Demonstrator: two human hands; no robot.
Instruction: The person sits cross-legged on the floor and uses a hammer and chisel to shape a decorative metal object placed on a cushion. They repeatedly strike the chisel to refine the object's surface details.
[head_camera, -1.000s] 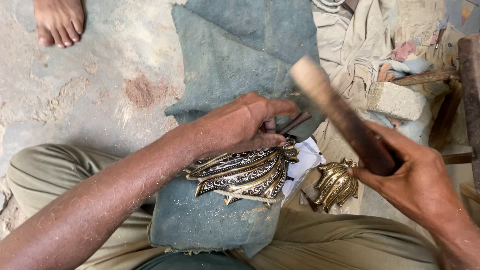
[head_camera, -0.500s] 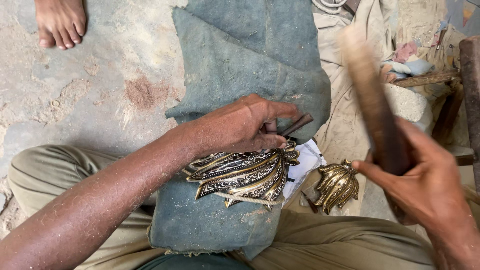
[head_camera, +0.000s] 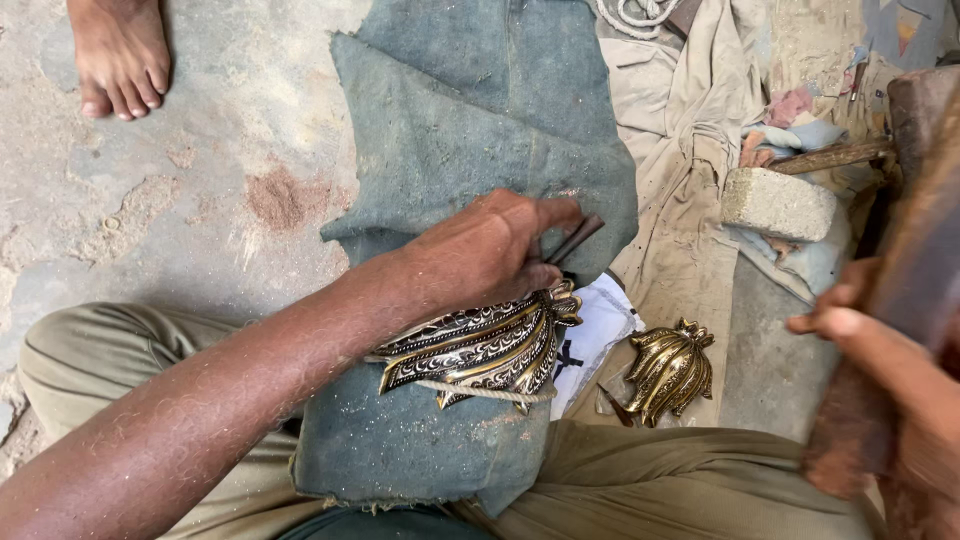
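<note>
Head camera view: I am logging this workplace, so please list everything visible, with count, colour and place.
Engraved metal leaf piece: one, brass and black, on the grey cloth.
Punch tool: one, dark, in the left hand.
Grey cloth: one, over the lap and floor.
Smaller brass piece: one, gold, right of the white sheet.
White sheet: one, under the leaf piece's tip.
Stone block: one, pale, upper right.
Beige cloth: one, upper right.
Another person's bare foot: one, top left.
Mallet: one, brown, blurred, in the right hand.
Left hand: gripping the punch.
Right hand: gripping the mallet.
</note>
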